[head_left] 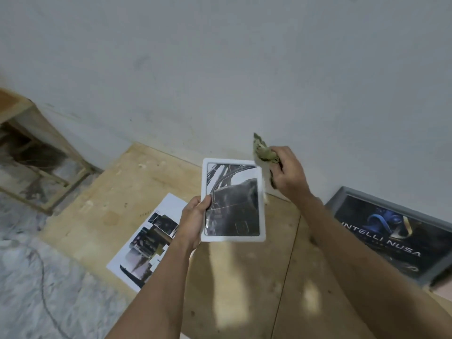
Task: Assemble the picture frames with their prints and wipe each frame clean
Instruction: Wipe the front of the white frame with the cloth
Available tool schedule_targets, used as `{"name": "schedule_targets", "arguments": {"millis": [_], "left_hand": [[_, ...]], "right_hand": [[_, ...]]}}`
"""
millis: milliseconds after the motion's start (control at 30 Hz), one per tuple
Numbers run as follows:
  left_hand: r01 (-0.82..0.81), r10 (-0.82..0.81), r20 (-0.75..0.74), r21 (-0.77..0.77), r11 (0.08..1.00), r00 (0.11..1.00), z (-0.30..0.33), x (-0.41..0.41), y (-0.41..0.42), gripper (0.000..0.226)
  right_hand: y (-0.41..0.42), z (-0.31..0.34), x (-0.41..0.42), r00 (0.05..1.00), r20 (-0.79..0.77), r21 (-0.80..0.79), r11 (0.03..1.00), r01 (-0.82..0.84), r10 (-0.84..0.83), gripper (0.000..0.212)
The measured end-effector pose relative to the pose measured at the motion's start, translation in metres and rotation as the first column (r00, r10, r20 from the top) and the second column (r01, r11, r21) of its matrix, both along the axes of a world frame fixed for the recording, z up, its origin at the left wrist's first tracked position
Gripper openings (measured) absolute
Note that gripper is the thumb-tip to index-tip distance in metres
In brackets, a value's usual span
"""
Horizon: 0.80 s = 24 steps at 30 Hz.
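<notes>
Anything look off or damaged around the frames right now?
Nothing looks broken. The left hand holds the white frame with its print seated straight, and the right hand grips the cloth at its top corner. A loose print sheet lies askew on the plywood.

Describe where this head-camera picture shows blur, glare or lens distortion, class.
Head view: the cloth in the right hand is smeared by motion blur; the white frame in the left hand shows pale glare across its glass; soft light patches fall on the plywood; the wide lens bends the wall-floor line, and the grey frame at the right edge looks stretched.
</notes>
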<state>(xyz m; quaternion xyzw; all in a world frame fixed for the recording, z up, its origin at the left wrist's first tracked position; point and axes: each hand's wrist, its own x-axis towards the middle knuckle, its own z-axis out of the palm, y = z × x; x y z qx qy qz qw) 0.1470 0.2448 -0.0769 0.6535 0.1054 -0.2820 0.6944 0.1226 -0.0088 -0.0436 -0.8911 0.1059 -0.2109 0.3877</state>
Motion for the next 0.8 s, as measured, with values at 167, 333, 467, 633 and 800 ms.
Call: {"name": "schedule_targets", "arguments": {"millis": [167,333,467,633,800], "left_hand": [[0.03,-0.024,0.125,-0.053,0.998,0.992,0.026,-0.012,0.025,0.019],[-0.029,0.03,0.188,-0.006,1.0,0.982,0.049,-0.037,0.065,0.019],[-0.055,0.046,0.223,0.034,0.998,0.974,0.052,-0.054,0.091,0.02],[0.089,-0.088,0.258,0.007,0.996,0.962,0.062,-0.071,0.105,0.021],[0.185,-0.159,0.249,-0.086,0.979,0.956,0.079,-0.088,0.098,0.025]], "right_hand": [[0.069,0.031,-0.023,0.979,-0.122,-0.416,0.887,-0.202,0.165,0.047],[0.143,0.0,-0.113,0.968,-0.151,-0.274,0.933,-0.235,0.2,0.044],[0.187,-0.006,-0.174,0.887,-0.342,0.044,0.949,-0.313,0.308,0.03],[0.179,0.064,-0.153,0.987,-0.133,0.494,0.869,-0.016,0.095,0.035],[0.168,0.089,-0.127,0.983,0.025,-0.44,0.881,0.175,-0.183,0.046]]}}
